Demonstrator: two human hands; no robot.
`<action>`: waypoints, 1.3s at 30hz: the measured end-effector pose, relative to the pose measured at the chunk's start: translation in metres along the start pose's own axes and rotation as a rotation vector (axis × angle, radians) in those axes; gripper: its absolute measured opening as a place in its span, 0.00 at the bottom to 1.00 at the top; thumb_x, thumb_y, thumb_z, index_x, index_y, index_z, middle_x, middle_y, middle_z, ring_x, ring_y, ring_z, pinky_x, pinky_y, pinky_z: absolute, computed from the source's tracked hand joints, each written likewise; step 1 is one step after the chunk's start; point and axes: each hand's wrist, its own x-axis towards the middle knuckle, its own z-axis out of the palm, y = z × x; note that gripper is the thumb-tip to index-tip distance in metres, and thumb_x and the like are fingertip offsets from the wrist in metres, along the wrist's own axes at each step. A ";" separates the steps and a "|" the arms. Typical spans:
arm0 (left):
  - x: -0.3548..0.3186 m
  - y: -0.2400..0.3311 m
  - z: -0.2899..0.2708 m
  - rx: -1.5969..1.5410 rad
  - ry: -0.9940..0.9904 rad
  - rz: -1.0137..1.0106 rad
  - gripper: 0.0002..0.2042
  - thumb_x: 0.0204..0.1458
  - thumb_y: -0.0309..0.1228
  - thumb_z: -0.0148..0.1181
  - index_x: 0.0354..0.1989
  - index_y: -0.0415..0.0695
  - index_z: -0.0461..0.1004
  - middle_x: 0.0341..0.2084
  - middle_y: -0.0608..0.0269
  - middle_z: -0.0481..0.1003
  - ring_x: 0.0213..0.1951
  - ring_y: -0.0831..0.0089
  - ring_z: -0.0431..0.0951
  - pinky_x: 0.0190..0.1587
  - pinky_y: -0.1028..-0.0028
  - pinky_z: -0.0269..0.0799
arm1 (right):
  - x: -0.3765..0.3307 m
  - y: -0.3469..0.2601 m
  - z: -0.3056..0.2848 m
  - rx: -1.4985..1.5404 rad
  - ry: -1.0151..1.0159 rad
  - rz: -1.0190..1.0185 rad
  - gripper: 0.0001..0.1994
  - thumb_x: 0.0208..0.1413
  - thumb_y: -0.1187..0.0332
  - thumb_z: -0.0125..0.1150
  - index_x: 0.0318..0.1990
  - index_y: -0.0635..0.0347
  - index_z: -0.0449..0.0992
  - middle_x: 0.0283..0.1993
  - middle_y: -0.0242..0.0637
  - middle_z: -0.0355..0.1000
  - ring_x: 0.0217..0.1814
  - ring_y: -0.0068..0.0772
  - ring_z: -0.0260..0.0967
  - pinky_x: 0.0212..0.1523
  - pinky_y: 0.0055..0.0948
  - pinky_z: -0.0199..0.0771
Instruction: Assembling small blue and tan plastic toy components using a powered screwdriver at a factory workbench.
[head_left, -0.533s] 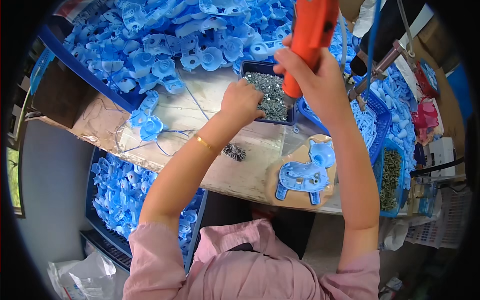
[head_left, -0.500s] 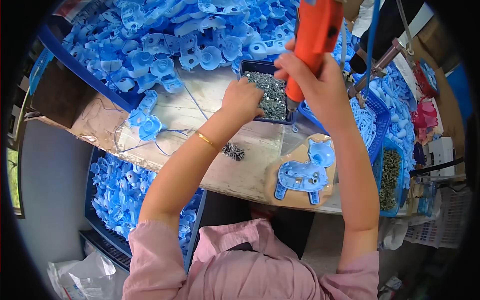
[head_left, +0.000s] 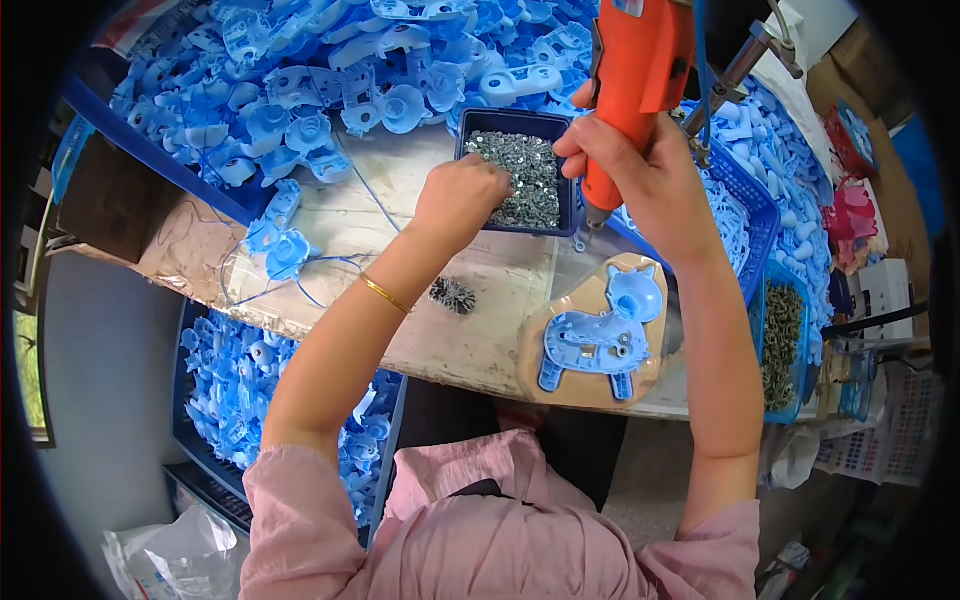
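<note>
Head view: your R grip (head_left: 655,180) wraps orange cylindrical plastic driver (head_left: 640,75); L grip (head_left: 463,198), at navy rectangular plastic tray (head_left: 515,120), hides its fingertips, can't tell state. Light-blue animal-shaped plastic shell (head_left: 575,338) lies twd you from driver tip, nearer R, long axis near-L to far-R.

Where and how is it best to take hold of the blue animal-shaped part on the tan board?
Probably by its narrow legs, from the near table edge: they point toward that side, uncovered. The part lies flat on the tan board, hollow face up.
</note>
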 end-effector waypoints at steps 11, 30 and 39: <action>-0.033 0.064 -0.029 -0.540 0.170 0.178 0.07 0.51 0.35 0.65 0.34 0.49 0.75 0.28 0.69 0.74 0.34 0.67 0.76 0.34 0.68 0.73 | -0.020 -0.009 0.014 0.212 0.074 -0.066 0.16 0.57 0.66 0.58 0.50 0.65 0.69 0.29 0.34 0.72 0.28 0.21 0.69 0.32 0.21 0.69; -0.051 0.098 -0.032 -0.711 0.143 0.098 0.07 0.52 0.32 0.64 0.35 0.47 0.73 0.30 0.62 0.75 0.34 0.61 0.77 0.34 0.63 0.72 | -0.043 -0.011 0.019 0.209 0.146 -0.071 0.15 0.55 0.67 0.53 0.46 0.67 0.69 0.22 0.35 0.68 0.19 0.20 0.61 0.19 0.22 0.60; -0.070 0.105 -0.048 -0.596 0.033 0.010 0.29 0.40 0.42 0.73 0.49 0.42 0.70 0.39 0.57 0.75 0.45 0.56 0.75 0.46 0.62 0.73 | -0.074 0.010 0.029 0.227 0.150 0.087 0.11 0.53 0.75 0.57 0.44 0.66 0.68 0.22 0.32 0.66 0.17 0.16 0.57 0.19 0.19 0.57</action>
